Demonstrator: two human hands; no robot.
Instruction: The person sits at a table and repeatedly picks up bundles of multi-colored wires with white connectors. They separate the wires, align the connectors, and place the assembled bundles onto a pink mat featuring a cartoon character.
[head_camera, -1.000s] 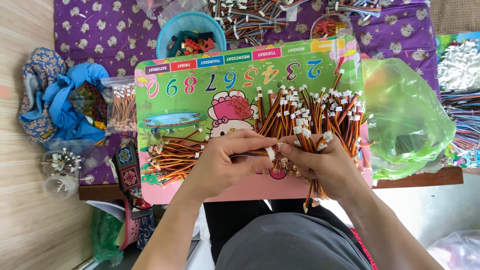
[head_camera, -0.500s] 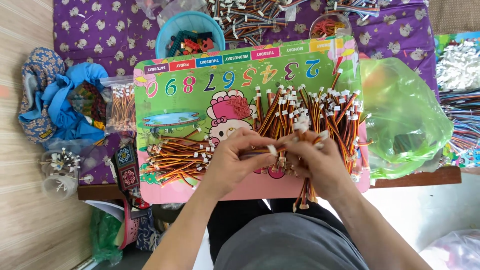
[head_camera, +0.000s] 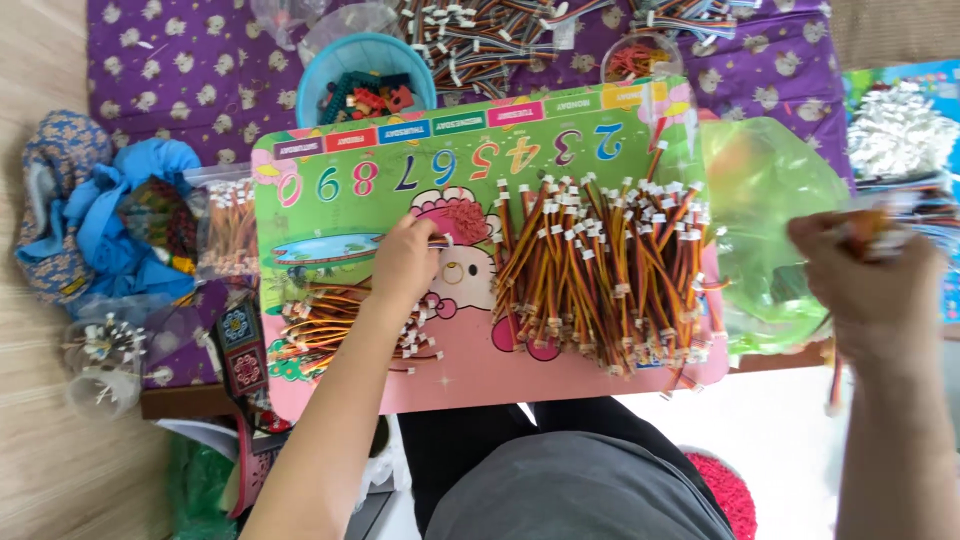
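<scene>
My left hand pinches one wire lead left of the wire pile; my right hand, beyond the pile, grips a blurred bundle, sorting.

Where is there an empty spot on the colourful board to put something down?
Bare board shows below the row of numbers, left of the left hand. The pink strip along the near edge is also free. The big wire pile and the smaller wire bundle crowd the rest.
</scene>
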